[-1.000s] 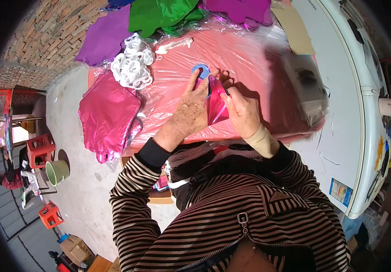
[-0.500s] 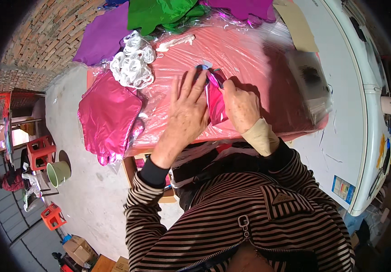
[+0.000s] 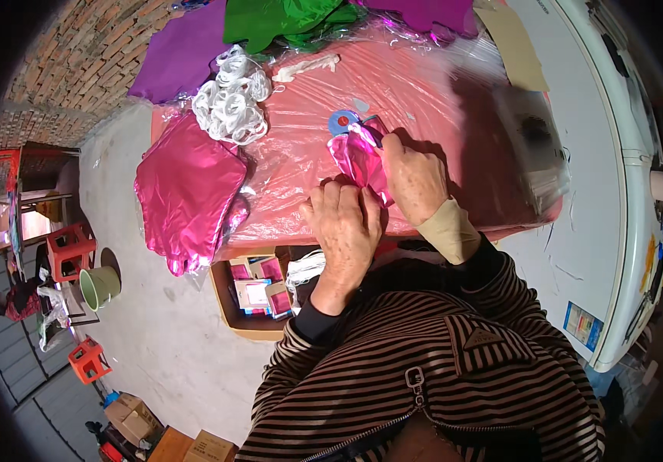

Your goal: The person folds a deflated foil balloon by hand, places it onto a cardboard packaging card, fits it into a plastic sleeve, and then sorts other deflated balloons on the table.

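Gripping crinkled, glossy pink foil (image 3: 360, 158) on the plastic-covered tabletop (image 3: 297, 154), next to a round blue disc (image 3: 337, 122), with the right hand (image 3: 416, 183); resting the curled left hand (image 3: 344, 227) at the foil's lower end, can't tell if pinching; seemingly partway through, with smoother pink sheeting (image 3: 189, 192) lying flat, untouched, at left

Plastic-cov'd tbl (image 3: 289, 181) has white cords (image 3: 231, 108), blue disc (image 3: 337, 123), pink foil pc (image 3: 354, 156).

Apparently no legible lettering.

Pink foil (image 3: 356, 156), blk/tan striped top (image 3: 381, 346)
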`<move>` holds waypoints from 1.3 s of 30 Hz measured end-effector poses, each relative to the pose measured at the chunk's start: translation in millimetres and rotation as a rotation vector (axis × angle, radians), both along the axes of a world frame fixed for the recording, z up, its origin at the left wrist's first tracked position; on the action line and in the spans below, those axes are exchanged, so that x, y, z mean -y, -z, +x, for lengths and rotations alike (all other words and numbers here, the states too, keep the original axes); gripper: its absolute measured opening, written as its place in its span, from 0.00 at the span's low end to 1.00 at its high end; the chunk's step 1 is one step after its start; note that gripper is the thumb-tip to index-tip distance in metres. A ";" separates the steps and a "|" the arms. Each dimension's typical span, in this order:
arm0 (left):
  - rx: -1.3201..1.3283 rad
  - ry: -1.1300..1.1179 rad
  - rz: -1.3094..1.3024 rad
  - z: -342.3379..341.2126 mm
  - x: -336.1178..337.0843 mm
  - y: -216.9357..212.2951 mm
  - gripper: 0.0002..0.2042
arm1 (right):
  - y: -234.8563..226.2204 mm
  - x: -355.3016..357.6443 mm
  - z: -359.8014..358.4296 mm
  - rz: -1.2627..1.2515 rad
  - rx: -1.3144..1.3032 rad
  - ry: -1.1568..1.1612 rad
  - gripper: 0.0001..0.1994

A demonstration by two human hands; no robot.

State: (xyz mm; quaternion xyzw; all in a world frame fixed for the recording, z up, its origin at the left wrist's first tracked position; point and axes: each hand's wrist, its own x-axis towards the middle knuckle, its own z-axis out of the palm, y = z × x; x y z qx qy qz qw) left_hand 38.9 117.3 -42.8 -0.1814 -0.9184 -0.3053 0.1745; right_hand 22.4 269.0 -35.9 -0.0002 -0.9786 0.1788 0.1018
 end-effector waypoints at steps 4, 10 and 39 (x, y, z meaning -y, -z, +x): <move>-0.048 -0.019 -0.030 0.9 -4.4 4.7 0.08 | -2.3 -1.0 -2.5 0.028 0.008 -0.020 0.08; -0.089 -0.024 -0.056 2.0 -6.7 8.0 0.10 | -8.0 -1.7 -3.2 -0.015 0.023 -0.037 0.09; 0.084 0.312 -0.300 7.7 -5.2 -4.8 0.48 | -20.8 -46.1 19.4 -0.534 -0.030 -0.168 0.09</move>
